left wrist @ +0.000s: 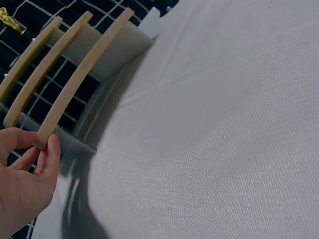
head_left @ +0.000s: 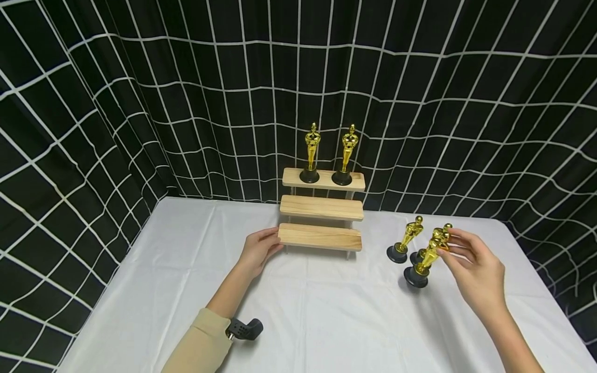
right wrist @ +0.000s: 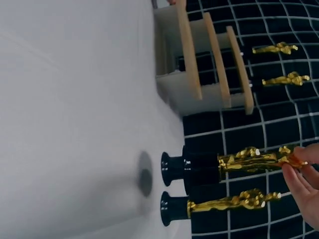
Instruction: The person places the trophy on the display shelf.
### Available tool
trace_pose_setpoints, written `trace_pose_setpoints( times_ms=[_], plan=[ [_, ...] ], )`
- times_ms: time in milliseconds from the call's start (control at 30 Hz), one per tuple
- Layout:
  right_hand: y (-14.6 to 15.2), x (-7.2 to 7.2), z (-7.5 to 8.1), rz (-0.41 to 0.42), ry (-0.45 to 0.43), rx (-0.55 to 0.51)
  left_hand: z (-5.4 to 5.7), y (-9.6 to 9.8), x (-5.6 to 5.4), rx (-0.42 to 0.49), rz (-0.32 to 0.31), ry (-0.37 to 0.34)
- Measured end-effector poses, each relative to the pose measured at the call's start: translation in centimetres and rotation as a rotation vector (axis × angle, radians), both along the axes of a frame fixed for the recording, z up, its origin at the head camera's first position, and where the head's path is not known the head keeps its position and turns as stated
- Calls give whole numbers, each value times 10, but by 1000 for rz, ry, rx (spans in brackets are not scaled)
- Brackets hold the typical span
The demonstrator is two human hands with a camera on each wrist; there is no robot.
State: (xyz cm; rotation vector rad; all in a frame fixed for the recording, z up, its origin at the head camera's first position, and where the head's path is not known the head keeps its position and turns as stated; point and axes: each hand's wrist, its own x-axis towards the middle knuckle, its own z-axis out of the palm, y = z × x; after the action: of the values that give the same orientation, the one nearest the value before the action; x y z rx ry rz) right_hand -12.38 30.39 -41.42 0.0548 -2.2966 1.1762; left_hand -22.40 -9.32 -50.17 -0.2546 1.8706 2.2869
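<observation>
Table (head_left: 326, 316) carries a three-tier wooden display stand (head_left: 322, 207); my left hand (head_left: 259, 251) pinches its lowest board's left end. My right hand (head_left: 480, 269) has its fingers closed on a golden award statuette (head_left: 426, 260) near the head, tilted just above the table, beside two standing statuettes (head_left: 411, 233). I judge it light, stiff, slick: best gripped around the torso.

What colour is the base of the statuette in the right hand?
Black; the base shows best in the head view, against the white cloth.
</observation>
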Motion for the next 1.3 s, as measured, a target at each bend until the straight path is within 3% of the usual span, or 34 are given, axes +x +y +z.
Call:
trace_pose_setpoints(
  times_ms=[333, 633, 1300],
  plan=[
    [-17, -14, 19, 69, 39, 29, 1, 1, 0, -1, 2, -3],
    [-34, -29, 35, 187, 85, 15, 0, 0, 0, -8, 3, -6],
    [-72, -64, 66, 265, 24, -4, 4, 0, 1, -77, -28, 25]
  ],
)
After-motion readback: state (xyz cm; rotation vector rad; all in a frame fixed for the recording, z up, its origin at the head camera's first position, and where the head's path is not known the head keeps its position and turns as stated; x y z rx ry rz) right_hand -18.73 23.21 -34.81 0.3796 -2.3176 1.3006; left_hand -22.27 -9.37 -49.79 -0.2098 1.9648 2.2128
